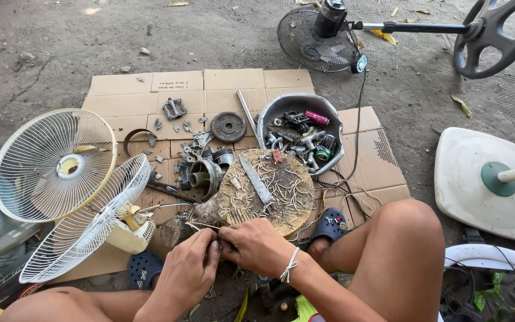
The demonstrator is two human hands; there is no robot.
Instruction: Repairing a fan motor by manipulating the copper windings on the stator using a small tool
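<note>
head view: the person sat on the ground with knees spread, both hands close together at the near edge of a round wooden block (pixel 269 194). the left hand (pixel 189 271) was clenched around a bundle of thin wire (pixel 201 228) that ran up from a dark motor coil (pixel 181 226) just left of the block. the right hand (pixel 256 245) pinched the same wire from the other side, fingers curled over it, the two hands touching. so the wire sat between both hands, near the person and right beside the block.

a knife (pixel 256 180) lay flat on the block among loose wire scraps, blade pointing far-left. beyond it, a metal bowl (pixel 281 107) held small parts, and loose motor pieces lay on flattened cardboard (pixel 233 80). two white fan grilles (pixel 52 164) leaned at the left; a fan base (pixel 478 179) lay at the right.

to do the pull well, i judged that one hand ought to anchor the coil firmly while the other drew the strands out straight and steady, in small bunches, so they wouldn't snap or cut the fingers. the knife was best kept well apart from the wrists.
</note>
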